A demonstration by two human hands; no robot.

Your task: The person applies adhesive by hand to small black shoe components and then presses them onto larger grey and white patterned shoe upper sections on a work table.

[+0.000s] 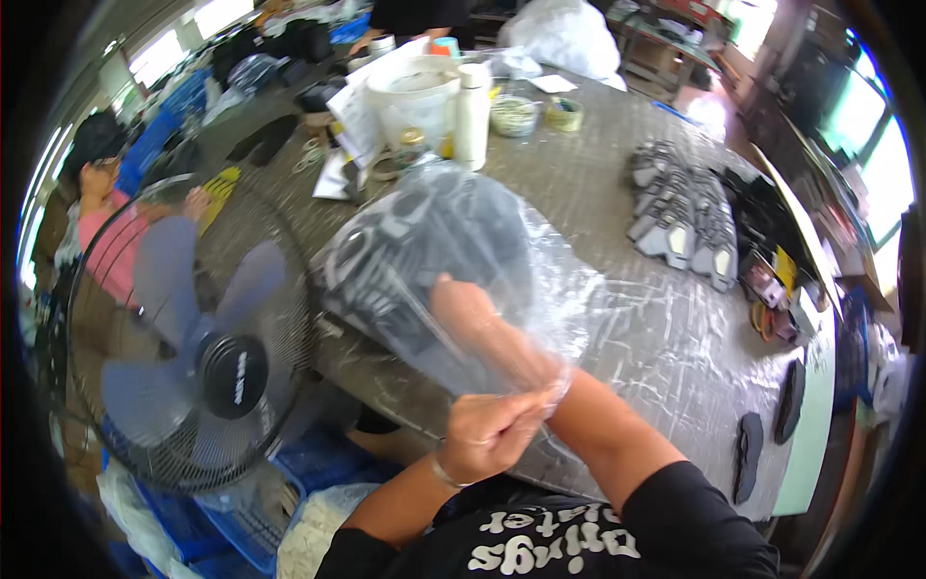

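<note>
A large clear plastic bag [555, 256] lies on the table in front of me, with black and grey pieces [424, 227] inside it. Their exact kind is blurred by the film. My left hand [494, 432], with a band at the wrist, is closed on the edge of the bag's mouth. Through that mouth goes my right arm, so my right hand [468, 311] is inside the bag, against the dark pieces. Film and blur hide its fingers.
A standing fan [231, 376] is close on the left. Behind the bag stand a white bucket [415, 101], a white bottle [472, 116] and tape rolls [563, 115]. Stacked grey shoe parts [675, 217] and dark insole-shaped pieces [748, 454] lie right. A person in pink [111, 241] sits far left.
</note>
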